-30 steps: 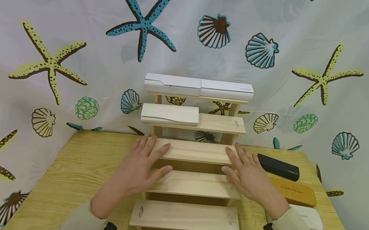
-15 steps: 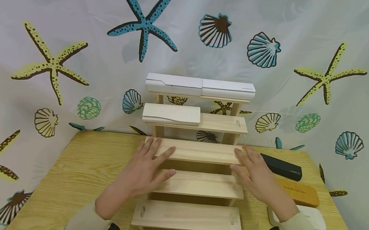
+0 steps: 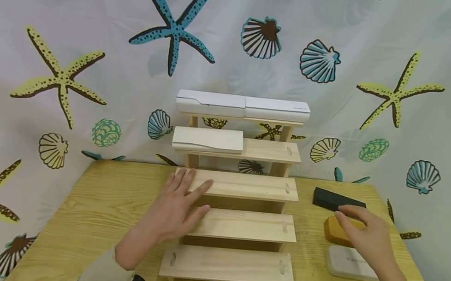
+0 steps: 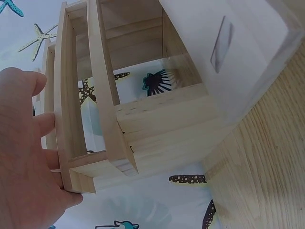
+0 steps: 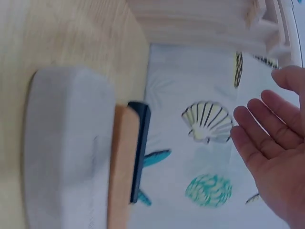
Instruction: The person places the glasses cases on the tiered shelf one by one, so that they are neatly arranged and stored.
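A tiered wooden rack [image 3: 231, 271] stands on the table. My left hand [image 3: 171, 208] rests its fingers on the left end of the middle shelf [image 3: 245, 185]; in the left wrist view its fingertips touch the rack's edge. To the right of the rack, my right hand [image 3: 374, 241] hovers over an orange glasses case [image 3: 335, 232], partly hiding it. Its fingers are loosely bent and hold nothing, as the right wrist view shows. Beyond lies a black glasses case [image 3: 333, 200], and nearer me a white glasses case [image 3: 347, 264].
Two white glasses cases [image 3: 210, 104] lie end to end on the top shelf. Another white case [image 3: 209, 139] covers the left part of the shelf below. A wooden table [image 3: 110, 201] carries everything, with a patterned curtain [image 3: 233, 76] hanging behind.
My right hand has left the right end of the middle shelf and moved right, over the cases. My left hand stays on the rack.
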`<state>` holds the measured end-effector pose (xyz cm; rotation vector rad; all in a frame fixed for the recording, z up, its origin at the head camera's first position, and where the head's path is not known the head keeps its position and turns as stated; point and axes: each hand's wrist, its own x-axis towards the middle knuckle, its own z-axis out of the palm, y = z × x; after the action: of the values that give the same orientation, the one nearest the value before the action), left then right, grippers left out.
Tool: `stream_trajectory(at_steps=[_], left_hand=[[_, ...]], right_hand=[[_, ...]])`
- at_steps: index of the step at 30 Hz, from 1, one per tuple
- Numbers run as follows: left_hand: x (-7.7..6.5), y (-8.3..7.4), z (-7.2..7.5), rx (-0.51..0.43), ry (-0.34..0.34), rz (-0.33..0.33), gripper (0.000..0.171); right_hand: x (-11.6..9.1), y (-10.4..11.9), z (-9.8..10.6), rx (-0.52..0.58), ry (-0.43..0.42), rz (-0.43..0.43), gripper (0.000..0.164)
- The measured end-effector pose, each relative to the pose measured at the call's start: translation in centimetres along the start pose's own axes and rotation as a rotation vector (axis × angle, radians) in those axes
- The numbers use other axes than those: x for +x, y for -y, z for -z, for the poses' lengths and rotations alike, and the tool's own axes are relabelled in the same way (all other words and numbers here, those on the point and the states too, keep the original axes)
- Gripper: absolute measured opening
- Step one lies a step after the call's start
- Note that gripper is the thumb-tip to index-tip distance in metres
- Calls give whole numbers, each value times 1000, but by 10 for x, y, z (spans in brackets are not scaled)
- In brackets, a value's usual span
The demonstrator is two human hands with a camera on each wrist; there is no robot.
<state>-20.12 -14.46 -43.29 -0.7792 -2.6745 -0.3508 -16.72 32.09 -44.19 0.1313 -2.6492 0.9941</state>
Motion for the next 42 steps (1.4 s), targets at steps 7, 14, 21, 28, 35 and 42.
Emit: stream_trajectory(at_steps=[7, 14, 21, 28, 35, 42], left_hand=[[0, -1, 1, 4, 9, 3, 62], [0, -1, 1, 4, 7, 8, 63], [0, 0, 0, -2, 15, 18, 61], [0, 0, 1, -19, 22, 19, 61], [-1, 0, 0, -19, 21, 28, 60], [-2, 0, 1, -13, 17, 24, 60]], right_hand=[[-22, -48, 21, -4, 136, -150, 50], [-44, -78, 32, -2, 195, -277, 62], [-53, -92, 39, 21, 292, -411, 78], [-57, -104, 38, -15, 339, -467, 86], [-55, -113, 35, -60, 334, -445, 85], [-57, -120, 32, -77, 353, -436, 87]])
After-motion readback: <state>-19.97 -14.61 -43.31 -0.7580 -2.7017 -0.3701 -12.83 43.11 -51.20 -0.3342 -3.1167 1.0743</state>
